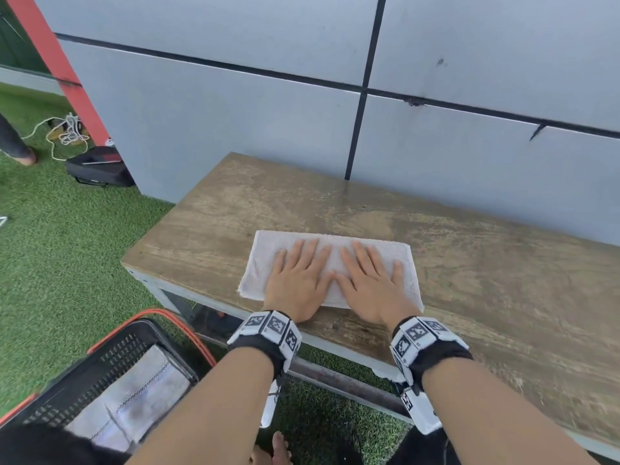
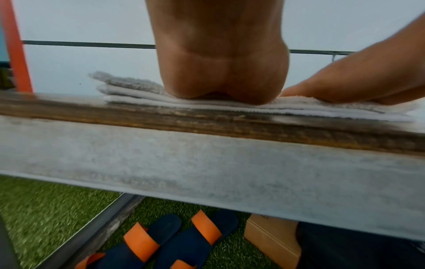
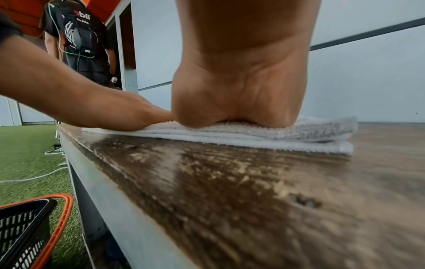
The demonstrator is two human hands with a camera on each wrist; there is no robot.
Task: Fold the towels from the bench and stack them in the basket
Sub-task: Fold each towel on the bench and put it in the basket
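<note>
both flat hands (image 1: 332,280) on folded towel (image 1: 261,260), shirt lettering blurred

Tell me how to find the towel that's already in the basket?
Start at the wooden bench by the grey wall, then look down to the grass at its left end. A black basket with an orange rim sits there, and a folded towel lies inside. Unlike the plain white towel on the bench, it has a thin checked stripe and no hands on it.

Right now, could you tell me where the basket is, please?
In the head view the basket sits lower left on the grass, beside the bench's left end, with a folded towel inside.
</note>
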